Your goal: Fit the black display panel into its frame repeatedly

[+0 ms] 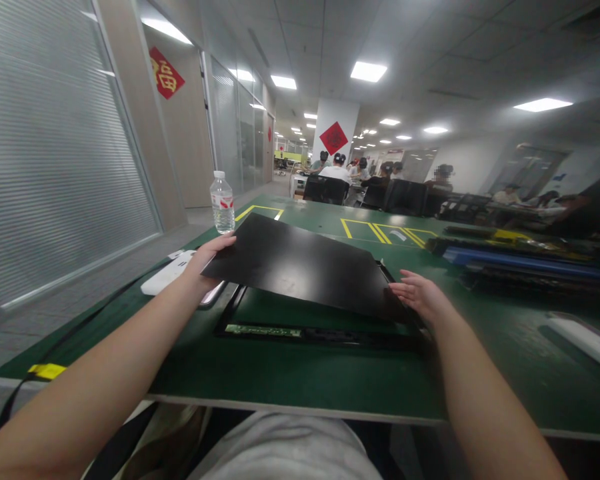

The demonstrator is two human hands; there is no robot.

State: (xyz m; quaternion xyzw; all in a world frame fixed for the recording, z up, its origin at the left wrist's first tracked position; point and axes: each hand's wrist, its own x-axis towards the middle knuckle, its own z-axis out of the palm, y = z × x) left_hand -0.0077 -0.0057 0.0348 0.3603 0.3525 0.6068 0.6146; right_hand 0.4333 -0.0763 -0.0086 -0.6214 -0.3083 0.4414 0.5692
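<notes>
A thin, glossy black flat panel point(300, 263) is held up at a tilt, with its left side higher than its right. My left hand point(213, 257) grips the panel's left edge, fingers partly hidden. At the lower right corner, my right hand point(423, 297) has its fingers stretched out, close against the panel's edge; I cannot tell whether they touch it. Below the panel lies a black rectangular frame point(365, 337) on the green table point(300, 373). A strip of green circuit board point(263, 330) runs along the frame's near side.
A water bottle point(223, 207) stands at the back left. Beside my left forearm lies a white device point(167, 277). Dark and blue long parts point(525, 263) are piled at the right, with a white bar point(587, 340) nearer. Yellow tape point(375, 230) marks the table; people sit beyond.
</notes>
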